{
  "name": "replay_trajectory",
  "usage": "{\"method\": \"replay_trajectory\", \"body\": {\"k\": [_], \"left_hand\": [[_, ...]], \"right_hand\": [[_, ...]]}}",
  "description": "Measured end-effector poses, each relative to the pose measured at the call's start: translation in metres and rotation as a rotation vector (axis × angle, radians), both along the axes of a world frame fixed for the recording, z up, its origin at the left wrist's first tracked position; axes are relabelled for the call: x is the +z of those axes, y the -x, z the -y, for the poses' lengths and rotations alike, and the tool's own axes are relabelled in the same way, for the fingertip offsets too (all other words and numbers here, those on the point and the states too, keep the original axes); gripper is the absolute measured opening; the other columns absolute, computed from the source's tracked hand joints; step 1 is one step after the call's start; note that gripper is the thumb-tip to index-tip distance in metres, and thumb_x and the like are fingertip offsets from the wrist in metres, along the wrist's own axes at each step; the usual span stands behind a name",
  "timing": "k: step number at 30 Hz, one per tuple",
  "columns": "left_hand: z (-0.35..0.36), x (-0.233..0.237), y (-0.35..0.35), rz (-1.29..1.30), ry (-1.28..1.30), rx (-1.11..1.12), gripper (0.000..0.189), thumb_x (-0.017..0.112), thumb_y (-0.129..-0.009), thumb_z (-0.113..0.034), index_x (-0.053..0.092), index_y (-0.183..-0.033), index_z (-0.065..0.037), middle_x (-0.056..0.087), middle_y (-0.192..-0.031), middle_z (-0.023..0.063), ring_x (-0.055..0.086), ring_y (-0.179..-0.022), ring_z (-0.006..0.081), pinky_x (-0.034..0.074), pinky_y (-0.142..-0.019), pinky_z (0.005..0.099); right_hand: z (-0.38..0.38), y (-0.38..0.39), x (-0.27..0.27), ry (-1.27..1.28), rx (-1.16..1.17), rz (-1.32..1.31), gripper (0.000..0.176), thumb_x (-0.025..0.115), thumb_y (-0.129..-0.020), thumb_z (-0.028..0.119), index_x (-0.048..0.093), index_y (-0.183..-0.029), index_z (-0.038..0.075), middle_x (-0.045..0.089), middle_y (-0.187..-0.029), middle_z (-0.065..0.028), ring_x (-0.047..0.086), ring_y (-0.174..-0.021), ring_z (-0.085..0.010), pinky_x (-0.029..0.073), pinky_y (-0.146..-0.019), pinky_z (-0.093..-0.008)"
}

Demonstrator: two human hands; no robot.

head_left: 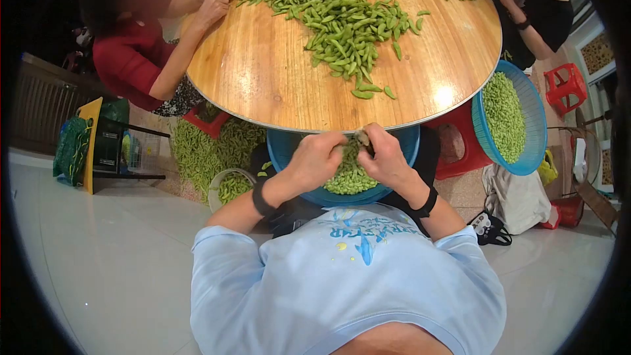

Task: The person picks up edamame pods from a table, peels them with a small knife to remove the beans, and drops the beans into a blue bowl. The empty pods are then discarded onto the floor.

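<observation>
Both my hands are close together at the near edge of the round wooden table (263, 79), above a blue basket (276, 148) that holds shelled green beans (350, 181). My left hand (315, 158) has its fingers curled in a pinch, and whatever lies between them is too small to name. Opposite it, my right hand (386, 158) is closed around something small and dark at the fingertips, which I cannot make out. Green pods (342, 33) lie heaped on the table, with a few loose ones nearest my hands.
A person in red (131, 59) sits at the left, another in black (545, 6) at the upper right. A second blue basket (540, 125) of beans stands right. Pods cover the floor at left beside a pale bucket (215, 190). Red stools (565, 89) stand around.
</observation>
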State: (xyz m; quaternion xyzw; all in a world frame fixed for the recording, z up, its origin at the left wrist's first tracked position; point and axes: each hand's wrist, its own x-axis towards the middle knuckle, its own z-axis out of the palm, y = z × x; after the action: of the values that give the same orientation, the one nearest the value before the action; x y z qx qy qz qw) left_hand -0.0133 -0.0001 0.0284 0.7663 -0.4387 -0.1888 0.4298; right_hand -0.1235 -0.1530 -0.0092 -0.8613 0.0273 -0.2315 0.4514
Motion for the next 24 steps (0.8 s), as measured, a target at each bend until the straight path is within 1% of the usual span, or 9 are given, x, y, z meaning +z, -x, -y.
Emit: {"method": "replay_trajectory", "body": {"k": [2,4,5,7,8,10,15,21,24], "left_hand": [[-0.025,0.007,-0.012,0.384,-0.102,-0.153,0.014,0.057,-0.076,-0.001,0.061,-0.088,0.004,0.058,-0.075,0.0184,0.060,-0.069,0.0326,0.049,-0.064,0.0402],[-0.052,0.033,-0.021,0.662,-0.529,-0.208,0.015,0.058,-0.068,-0.002,0.064,-0.081,0.002,0.055,-0.089,0.0174,0.055,-0.090,0.0337,0.048,-0.075,0.0428],[-0.061,0.042,-0.029,0.759,-0.647,-0.243,0.011,0.058,-0.068,-0.003,0.064,-0.077,0.001,0.054,-0.094,0.0185,0.053,-0.094,0.0338,0.048,-0.074,0.0444],[-0.064,0.044,-0.042,0.904,-0.599,-0.264,0.010,0.056,-0.071,-0.001,0.062,-0.079,0.000,0.055,-0.090,0.0182,0.054,-0.090,0.0344,0.047,-0.073,0.0439],[-0.056,0.042,-0.047,0.904,-0.601,-0.263,0.010,0.056,-0.071,-0.001,0.062,-0.079,0.000,0.055,-0.090,0.0182,0.054,-0.090,0.0344,0.047,-0.073,0.0439],[-0.017,0.034,-0.053,0.627,-0.236,-0.284,0.011,0.054,-0.073,0.002,0.061,-0.082,0.000,0.054,-0.085,0.0181,0.055,-0.085,0.0356,0.047,-0.073,0.0433],[0.068,-0.005,-0.051,0.608,0.126,-0.218,0.011,0.054,-0.075,0.003,0.058,-0.086,0.002,0.054,-0.082,0.0188,0.055,-0.084,0.0372,0.047,-0.074,0.0437],[0.096,-0.024,-0.059,0.599,0.062,-0.068,0.012,0.053,-0.074,0.003,0.056,-0.085,0.004,0.053,-0.082,0.0208,0.054,-0.087,0.0385,0.047,-0.075,0.0438],[0.089,-0.023,-0.062,0.565,-0.013,-0.067,0.016,0.063,-0.076,-0.004,0.058,-0.090,0.002,0.056,-0.084,0.0169,0.057,-0.078,0.0348,0.047,-0.067,0.0402]], "right_hand": [[0.008,0.006,0.001,-0.066,0.008,-0.053,0.021,0.060,-0.072,-0.001,0.051,-0.091,-0.005,0.050,-0.077,-0.0170,0.054,-0.068,-0.0322,0.044,-0.060,-0.0378],[0.017,0.013,-0.003,-0.192,0.062,-0.115,0.014,0.058,-0.078,0.003,0.054,-0.089,-0.004,0.049,-0.072,-0.0110,0.055,-0.063,-0.0209,0.043,-0.057,-0.0308],[0.016,0.015,0.001,-0.189,0.061,-0.109,0.014,0.058,-0.078,0.003,0.054,-0.089,-0.004,0.049,-0.072,-0.0110,0.055,-0.063,-0.0209,0.043,-0.057,-0.0308],[0.011,0.022,0.009,-0.691,0.071,-0.286,0.012,0.055,-0.084,0.007,0.055,-0.091,-0.003,0.052,-0.072,-0.0060,0.054,-0.058,-0.0150,0.043,-0.054,-0.0289],[0.010,0.024,0.007,-0.801,0.069,-0.334,0.009,0.051,-0.091,0.009,0.054,-0.092,0.000,0.054,-0.074,-0.0031,0.051,-0.054,-0.0104,0.042,-0.048,-0.0253],[0.010,0.023,-0.002,-0.972,0.088,-0.318,0.008,0.051,-0.092,0.010,0.052,-0.093,0.001,0.053,-0.074,-0.0034,0.051,-0.053,-0.0102,0.039,-0.044,-0.0240],[0.003,0.031,-0.007,-1.516,0.082,-0.368,0.011,0.052,-0.095,0.016,0.049,-0.094,0.006,0.050,-0.075,-0.0047,0.045,-0.053,-0.0095,0.032,-0.039,-0.0203],[-0.005,0.040,-0.017,-1.621,0.118,-0.208,0.023,0.044,-0.098,0.020,0.052,-0.113,0.004,0.050,-0.077,-0.0045,0.044,-0.054,-0.0098,0.034,-0.043,-0.0201],[0.000,0.034,-0.010,-1.386,0.063,-0.067,0.026,0.042,-0.098,0.017,0.050,-0.119,0.003,0.050,-0.078,-0.0047,0.045,-0.055,-0.0093,0.034,-0.042,-0.0201]]}}
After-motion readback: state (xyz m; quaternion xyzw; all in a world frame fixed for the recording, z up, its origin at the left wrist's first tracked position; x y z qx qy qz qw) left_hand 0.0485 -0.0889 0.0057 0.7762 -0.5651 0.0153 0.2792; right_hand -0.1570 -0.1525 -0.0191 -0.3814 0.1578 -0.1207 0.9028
